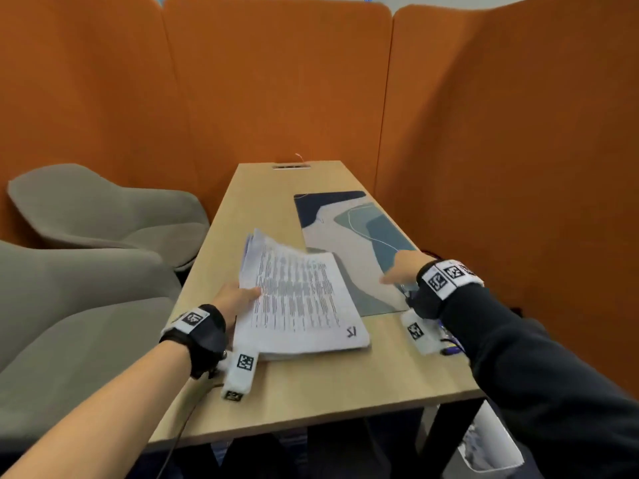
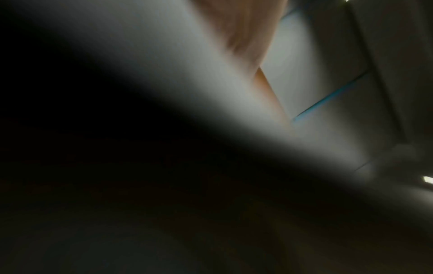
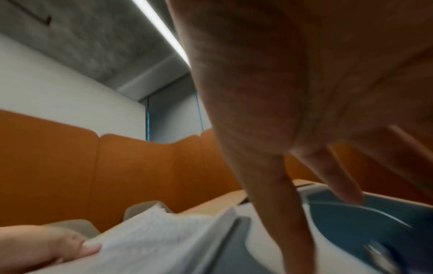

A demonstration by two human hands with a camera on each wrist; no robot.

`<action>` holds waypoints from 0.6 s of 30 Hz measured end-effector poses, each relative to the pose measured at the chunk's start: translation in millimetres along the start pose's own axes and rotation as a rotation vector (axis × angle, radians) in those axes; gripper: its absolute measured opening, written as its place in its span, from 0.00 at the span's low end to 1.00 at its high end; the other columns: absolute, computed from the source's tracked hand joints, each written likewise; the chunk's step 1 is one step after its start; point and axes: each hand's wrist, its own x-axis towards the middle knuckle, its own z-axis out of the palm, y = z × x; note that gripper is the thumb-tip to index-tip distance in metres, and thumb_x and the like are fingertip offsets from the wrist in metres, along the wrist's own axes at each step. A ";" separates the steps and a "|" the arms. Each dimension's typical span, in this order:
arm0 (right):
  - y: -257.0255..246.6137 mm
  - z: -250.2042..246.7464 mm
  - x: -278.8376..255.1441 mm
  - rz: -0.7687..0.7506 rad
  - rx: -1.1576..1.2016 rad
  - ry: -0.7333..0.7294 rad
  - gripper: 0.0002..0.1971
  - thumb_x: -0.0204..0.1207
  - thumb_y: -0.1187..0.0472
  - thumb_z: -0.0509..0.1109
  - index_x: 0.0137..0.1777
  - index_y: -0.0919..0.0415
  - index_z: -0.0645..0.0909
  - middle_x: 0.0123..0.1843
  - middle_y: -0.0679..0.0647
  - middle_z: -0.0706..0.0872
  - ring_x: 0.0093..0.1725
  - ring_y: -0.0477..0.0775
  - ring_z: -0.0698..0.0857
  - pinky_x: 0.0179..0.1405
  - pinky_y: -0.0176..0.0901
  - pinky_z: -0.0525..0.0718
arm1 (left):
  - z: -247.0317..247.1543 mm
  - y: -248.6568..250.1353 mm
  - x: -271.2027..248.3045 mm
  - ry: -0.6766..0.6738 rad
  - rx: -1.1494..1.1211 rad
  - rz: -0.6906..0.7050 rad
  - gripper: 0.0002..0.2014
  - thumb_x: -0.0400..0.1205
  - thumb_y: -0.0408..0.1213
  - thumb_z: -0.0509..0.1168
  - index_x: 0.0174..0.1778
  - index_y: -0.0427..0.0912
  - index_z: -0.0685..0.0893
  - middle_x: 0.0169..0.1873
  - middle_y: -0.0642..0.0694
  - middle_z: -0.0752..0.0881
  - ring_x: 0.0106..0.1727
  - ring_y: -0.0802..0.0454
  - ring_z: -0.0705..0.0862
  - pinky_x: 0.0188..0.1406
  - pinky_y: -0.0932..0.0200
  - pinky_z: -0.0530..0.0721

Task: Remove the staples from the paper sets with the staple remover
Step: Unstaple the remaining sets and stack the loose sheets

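A thick stapled paper set lies on the wooden table, its far sheets fanned and lifted. My left hand grips its left edge, thumb on top of the printed page; the same thumb presses the paper in the right wrist view. My right hand hovers over the desk mat, and its fingers point straight down, holding nothing. A small shiny blurred object lies on the mat near the fingertips; I cannot tell what it is. The left wrist view is dark and blurred.
Orange padded partitions enclose the table on three sides. Grey chairs stand along the left. A bin with a white liner sits under the table's right front corner. A cable slot is at the far end.
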 end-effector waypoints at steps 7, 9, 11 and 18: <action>35.5 38.0 11.5 0.121 -0.289 -0.091 0.27 0.73 0.59 0.77 0.71 0.65 0.75 0.68 0.62 0.83 0.66 0.63 0.83 0.60 0.49 0.82 | 3.0 -17.9 9.5 0.021 0.013 -0.023 0.17 0.83 0.36 0.67 0.63 0.27 0.80 0.55 0.32 0.87 0.54 0.36 0.87 0.60 0.40 0.83; 21.3 24.8 18.7 0.088 -0.186 -0.034 0.24 0.72 0.63 0.77 0.67 0.66 0.78 0.64 0.63 0.86 0.62 0.63 0.85 0.57 0.49 0.84 | 3.7 -16.8 5.7 -0.003 -0.013 -0.008 0.15 0.84 0.34 0.66 0.62 0.27 0.80 0.56 0.33 0.87 0.52 0.37 0.87 0.54 0.46 0.84; 3.0 17.1 31.3 0.020 -0.086 0.062 0.22 0.73 0.64 0.77 0.66 0.65 0.79 0.62 0.63 0.86 0.60 0.63 0.86 0.56 0.49 0.85 | 4.6 -15.9 2.0 -0.042 -0.025 0.005 0.13 0.85 0.33 0.64 0.62 0.29 0.79 0.54 0.34 0.86 0.50 0.40 0.86 0.49 0.51 0.82; -8.4 83.2 165.0 -0.105 -0.304 -0.015 0.33 0.51 0.50 0.73 0.62 0.52 0.78 0.58 0.56 0.86 0.56 0.65 0.85 0.59 0.57 0.84 | 1.1 -16.2 -1.1 -0.104 -0.006 0.040 0.17 0.86 0.35 0.62 0.69 0.33 0.77 0.58 0.34 0.87 0.56 0.38 0.86 0.61 0.43 0.82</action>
